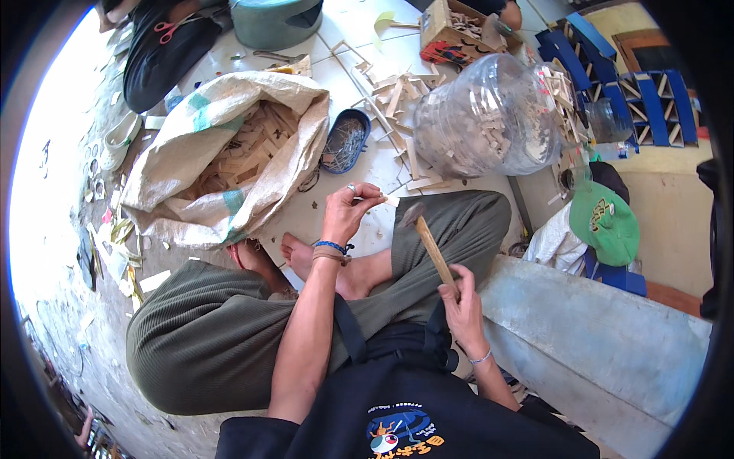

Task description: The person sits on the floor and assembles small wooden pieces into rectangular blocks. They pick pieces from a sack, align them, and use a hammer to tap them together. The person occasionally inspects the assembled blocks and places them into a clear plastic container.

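Note:
Between the fingertips of my left hand point(349, 208) is a small pale piece of wood point(391, 201), its end poking out to the right. My right hand point(462, 306) is closed round the wooden handle of a hammer point(433, 251). The hammer's metal head is raised over my bent right leg, a short way right of the wood piece. Just beyond my left hand, a blue oval tray point(327, 164) holds many thin nails. A white woven sack point(164, 172) full of wood offcuts lies open to the left of the tray.
A large clear plastic jar point(489, 115) with wood scraps lies beyond my right knee, beside a heap of thin wooden frames point(394, 99). Behind stands a cardboard box point(447, 38). A grey-blue bench point(589, 329) and a green cap point(604, 222) are on the right. Another person's dark-clothed leg point(164, 57) shows at far left.

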`<state>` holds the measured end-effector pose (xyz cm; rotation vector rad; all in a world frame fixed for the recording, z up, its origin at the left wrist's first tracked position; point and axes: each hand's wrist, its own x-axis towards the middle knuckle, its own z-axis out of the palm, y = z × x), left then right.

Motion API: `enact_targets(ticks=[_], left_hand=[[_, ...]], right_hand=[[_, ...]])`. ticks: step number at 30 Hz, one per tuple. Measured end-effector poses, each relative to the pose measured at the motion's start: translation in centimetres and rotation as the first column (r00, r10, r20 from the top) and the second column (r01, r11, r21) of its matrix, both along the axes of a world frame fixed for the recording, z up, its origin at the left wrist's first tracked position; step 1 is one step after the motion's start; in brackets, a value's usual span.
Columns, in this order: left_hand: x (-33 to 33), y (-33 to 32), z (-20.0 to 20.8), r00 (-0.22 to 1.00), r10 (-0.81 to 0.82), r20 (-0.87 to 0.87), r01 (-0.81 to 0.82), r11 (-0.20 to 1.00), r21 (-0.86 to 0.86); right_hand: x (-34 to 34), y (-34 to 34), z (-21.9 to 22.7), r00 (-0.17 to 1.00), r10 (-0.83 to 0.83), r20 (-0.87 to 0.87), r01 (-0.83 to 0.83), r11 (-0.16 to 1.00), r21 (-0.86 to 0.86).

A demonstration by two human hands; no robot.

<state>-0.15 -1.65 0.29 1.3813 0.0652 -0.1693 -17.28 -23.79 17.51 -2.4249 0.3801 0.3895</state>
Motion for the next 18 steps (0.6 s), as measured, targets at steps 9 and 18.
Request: enact_targets(ticks=[9,18], left_hand=[[0.0,0.1,0.2,0.999,-0.001,0.037,0.001,1.0,-0.003],[-0.1,0.5,1.0,0.999,-0.017,0.045,0.012,0.994,0.11]], right_hand=[[4.2,3.2,-3.6,0.944,0.207,0.255,-0.165,0.97,-0.177],[4.1,3.0,-4.3,0.906,0.368,0.209,-0.293,0.902,-0.317]])
